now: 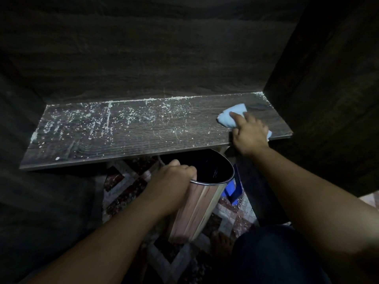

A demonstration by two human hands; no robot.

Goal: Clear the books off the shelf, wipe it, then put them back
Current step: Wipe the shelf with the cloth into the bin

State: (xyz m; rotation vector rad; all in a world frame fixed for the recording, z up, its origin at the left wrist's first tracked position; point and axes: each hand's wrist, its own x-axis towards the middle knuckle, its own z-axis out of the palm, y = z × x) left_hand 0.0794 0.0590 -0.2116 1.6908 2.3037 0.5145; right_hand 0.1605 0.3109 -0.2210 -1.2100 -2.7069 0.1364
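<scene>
While the right hand [249, 134] is pressing a pale blue cloth [229, 117] against the right end of the dark wooden shelf [143, 140], fingers spread fairly flat, the left hand [174, 179] is gripping the rim of a shiny metal bin [196, 206]. Its fingers are curling over the lip, and it is holding the bin tilted just below the shelf's front edge. No books are showing in view. White crumbs [92, 119] are lying thick along the back edge and across the left half, while the patch around the cloth is looking cleaner. The cloth is looking soft and light, likely to bunch, so a flat palm on its middle is probably suiting it best. The bin is looking light but smooth and slippery, making the rim the surest hold. A patterned rug [123, 191] is showing on the floor beneath.
</scene>
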